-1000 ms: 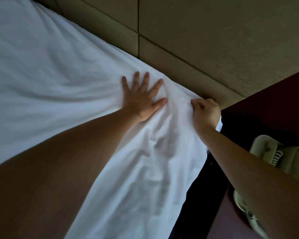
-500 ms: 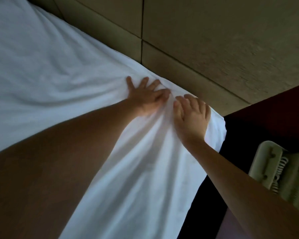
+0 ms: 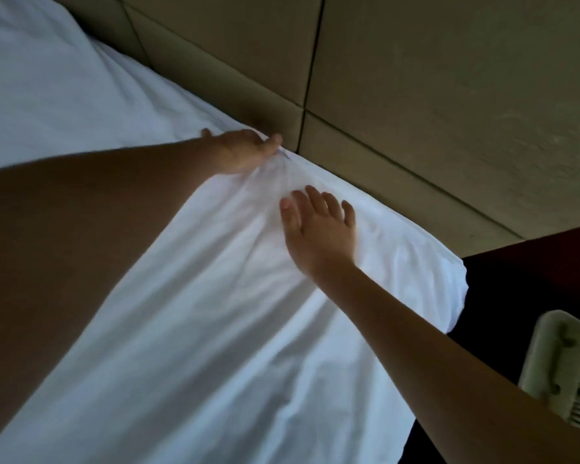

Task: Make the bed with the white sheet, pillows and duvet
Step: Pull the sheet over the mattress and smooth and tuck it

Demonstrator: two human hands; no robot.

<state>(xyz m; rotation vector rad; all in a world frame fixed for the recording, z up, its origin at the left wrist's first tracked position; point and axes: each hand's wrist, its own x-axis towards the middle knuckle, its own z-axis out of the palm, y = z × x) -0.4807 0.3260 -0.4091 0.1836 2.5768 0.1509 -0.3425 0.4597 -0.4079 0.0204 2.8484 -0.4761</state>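
- The white sheet point(image 3: 188, 329) lies spread over the bed, reaching up to the padded headboard point(image 3: 416, 95); its corner point(image 3: 442, 286) hangs rounded over the mattress edge at the right, beside the dark floor.
- The left hand point(image 3: 245, 150) is at the sheet's top edge where it meets the headboard, fingers curled with a small gather of cloth at the fingertips; it looks like a pinch or a tuck, though the blur leaves that uncertain.
- The right hand point(image 3: 318, 232) lies flat and open, fingers spread, palm down on the sheet just below the left hand. It grips nothing.
- Creases fan out from between the hands, so the cloth reads as thin, light and limp. It should bunch easily and slide over the mattress.
- Best hold, I judge: pinch the hem or corner, pull taut, and smooth with a flat palm; pressing alone shifts wrinkles along.
- A pale ribbed appliance point(image 3: 570, 373) stands on the floor, well apart.
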